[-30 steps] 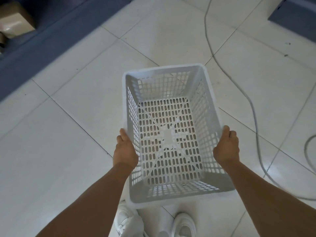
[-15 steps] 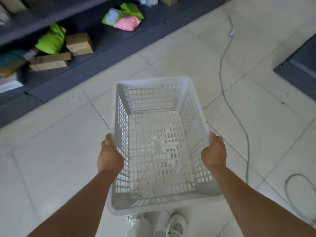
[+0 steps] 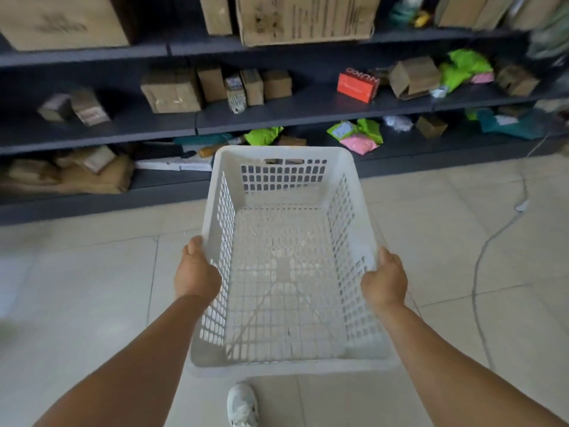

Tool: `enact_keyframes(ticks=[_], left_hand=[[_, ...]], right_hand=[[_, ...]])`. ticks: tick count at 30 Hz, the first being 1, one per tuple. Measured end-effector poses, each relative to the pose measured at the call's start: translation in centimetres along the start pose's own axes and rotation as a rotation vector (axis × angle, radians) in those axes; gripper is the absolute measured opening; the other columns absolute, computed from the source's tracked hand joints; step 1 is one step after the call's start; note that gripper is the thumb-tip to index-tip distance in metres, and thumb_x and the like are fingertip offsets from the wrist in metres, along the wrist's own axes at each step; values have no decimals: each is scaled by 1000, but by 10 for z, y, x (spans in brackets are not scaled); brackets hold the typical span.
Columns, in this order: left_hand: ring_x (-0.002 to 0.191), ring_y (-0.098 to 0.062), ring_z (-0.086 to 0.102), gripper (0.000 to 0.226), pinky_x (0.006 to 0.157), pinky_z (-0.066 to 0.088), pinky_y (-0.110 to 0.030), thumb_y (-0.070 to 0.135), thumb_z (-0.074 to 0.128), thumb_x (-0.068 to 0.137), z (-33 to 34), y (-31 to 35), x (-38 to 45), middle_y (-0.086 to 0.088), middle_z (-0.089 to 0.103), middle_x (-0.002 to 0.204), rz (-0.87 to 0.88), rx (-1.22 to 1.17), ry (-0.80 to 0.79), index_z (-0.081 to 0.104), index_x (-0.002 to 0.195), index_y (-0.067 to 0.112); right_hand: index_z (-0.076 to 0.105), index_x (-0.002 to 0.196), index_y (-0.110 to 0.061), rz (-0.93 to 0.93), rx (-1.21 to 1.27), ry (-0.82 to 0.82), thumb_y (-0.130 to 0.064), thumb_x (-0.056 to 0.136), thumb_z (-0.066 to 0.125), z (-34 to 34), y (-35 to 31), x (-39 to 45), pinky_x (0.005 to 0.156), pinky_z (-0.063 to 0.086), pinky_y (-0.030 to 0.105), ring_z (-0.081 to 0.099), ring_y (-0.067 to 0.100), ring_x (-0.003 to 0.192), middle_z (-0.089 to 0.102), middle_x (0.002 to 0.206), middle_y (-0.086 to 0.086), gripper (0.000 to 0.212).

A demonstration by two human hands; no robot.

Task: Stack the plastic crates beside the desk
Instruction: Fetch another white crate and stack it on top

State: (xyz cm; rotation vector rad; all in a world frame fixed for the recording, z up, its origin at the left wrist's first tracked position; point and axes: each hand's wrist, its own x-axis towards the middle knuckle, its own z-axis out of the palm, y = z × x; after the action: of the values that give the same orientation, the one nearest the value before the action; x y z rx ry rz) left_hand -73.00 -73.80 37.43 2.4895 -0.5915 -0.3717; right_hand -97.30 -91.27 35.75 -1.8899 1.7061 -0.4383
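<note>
I hold a white perforated plastic crate [image 3: 286,272] in the air in front of me, its open top facing up and nothing inside it. My left hand [image 3: 195,272] grips the rim of its left long side. My right hand [image 3: 385,280] grips the rim of its right long side. The crate hangs level above the pale tiled floor, its far end toward the shelves. No other crate and no desk are in view.
Dark metal shelving [image 3: 277,115] runs across the back, loaded with cardboard boxes, a red box [image 3: 357,84] and green and pink parcels. A grey cable [image 3: 492,241] trails over the floor on the right. My white shoe [image 3: 242,405] shows below the crate.
The view has tilted up from the floor to the shelves. The crate has risen and levelled out with both hands still on its sides.
</note>
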Motion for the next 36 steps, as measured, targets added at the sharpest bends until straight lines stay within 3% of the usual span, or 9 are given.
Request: enact_keyframes(ticks=[3, 7, 12, 17, 21, 27, 32, 34, 36], left_hand=[[104, -38, 57, 62, 89, 50, -45, -7, 44, 80, -54, -19, 7, -15, 50, 127, -72, -33, 77, 34, 137, 13], [105, -36, 57, 62, 89, 52, -48, -5, 45, 80, -123, -53, 22, -12, 50, 129, -173, -73, 175, 32, 138, 15], [97, -33, 60, 63, 81, 56, -49, -5, 45, 80, -199, -101, 39, -8, 51, 128, -291, -173, 286, 32, 137, 19], [100, -32, 57, 62, 84, 54, -47, -8, 45, 80, -276, -148, 53, -13, 50, 128, -365, -208, 412, 35, 138, 11], [87, -26, 55, 58, 72, 53, -40, -9, 44, 82, -330, -179, 54, -11, 52, 121, -423, -191, 511, 37, 136, 11], [91, -23, 57, 63, 80, 56, -44, -9, 45, 79, -399, -224, 57, -10, 55, 122, -535, -136, 669, 38, 138, 11], [65, -13, 51, 46, 52, 51, -30, -9, 55, 78, -447, -252, 69, -3, 51, 90, -631, -136, 794, 51, 119, 11], [69, -16, 55, 44, 56, 54, -32, -6, 59, 79, -467, -261, 76, -3, 53, 91, -659, -130, 840, 51, 120, 8], [78, -23, 59, 49, 69, 59, -41, -4, 63, 78, -487, -269, 83, -8, 57, 98, -694, -126, 887, 50, 123, 7]], right_hand=[[58, 116, -3, -98, 35, -51, 9, 79, 49, 5, -61, -6, 78, 39, 24, 57, 32, 98, 56, 112, 17, 40], [58, 104, -2, -218, 41, -119, 8, 79, 47, 21, -149, -17, 66, 38, 27, 49, 26, 79, 54, 104, 14, 29], [57, 110, -5, -346, 38, -186, 5, 81, 48, 55, -250, -41, 69, 34, 27, 43, 24, 81, 51, 109, 13, 32], [57, 109, -9, -477, 31, -268, 2, 83, 49, 100, -346, -69, 66, 38, 30, 47, 27, 80, 53, 112, 14, 30], [58, 108, -10, -538, 46, -333, 1, 83, 50, 135, -414, -96, 63, 39, 30, 52, 30, 77, 57, 107, 16, 29], [62, 103, -8, -699, 51, -393, 3, 81, 54, 181, -515, -137, 61, 37, 28, 52, 28, 77, 61, 102, 14, 25], [57, 92, -5, -832, 36, -501, 2, 80, 51, 222, -596, -162, 57, 37, 31, 55, 31, 80, 58, 99, 13, 15], [58, 91, -7, -889, 45, -547, 1, 79, 51, 237, -632, -172, 59, 39, 29, 58, 32, 82, 61, 96, 13, 16], [57, 90, -9, -947, 47, -592, 1, 78, 50, 252, -669, -182, 56, 37, 27, 57, 32, 82, 61, 97, 15, 17]])
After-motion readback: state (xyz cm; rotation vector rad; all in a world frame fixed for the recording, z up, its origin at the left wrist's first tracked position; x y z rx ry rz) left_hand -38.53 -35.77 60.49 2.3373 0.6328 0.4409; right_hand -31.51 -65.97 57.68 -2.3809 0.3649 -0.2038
